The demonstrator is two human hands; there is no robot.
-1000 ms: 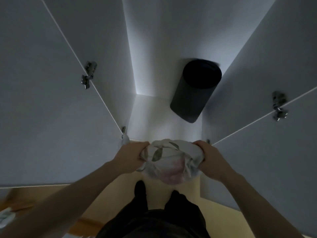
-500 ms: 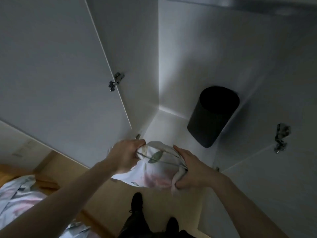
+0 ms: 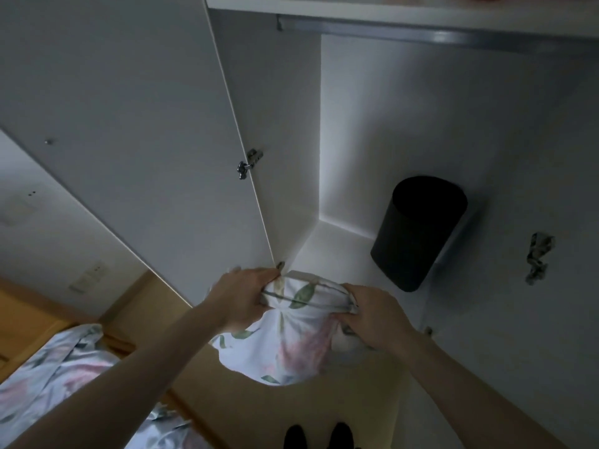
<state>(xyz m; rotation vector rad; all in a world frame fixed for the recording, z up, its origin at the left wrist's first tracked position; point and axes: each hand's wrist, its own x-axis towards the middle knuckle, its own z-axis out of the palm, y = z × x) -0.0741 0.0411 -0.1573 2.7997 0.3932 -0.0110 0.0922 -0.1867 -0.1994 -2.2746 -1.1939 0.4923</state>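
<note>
So that it can be stowed, a bunched floral cloth (image 3: 285,338) is gripped by the left hand (image 3: 241,298) and right hand (image 3: 372,315) before the open wardrobe (image 3: 334,247).

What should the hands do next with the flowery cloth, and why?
Probably carry the flowery cloth forward and set it on the wardrobe floor, left of the black bin. The left hand and right hand both grip it bunched up just outside, and that floor shows bare.
</note>
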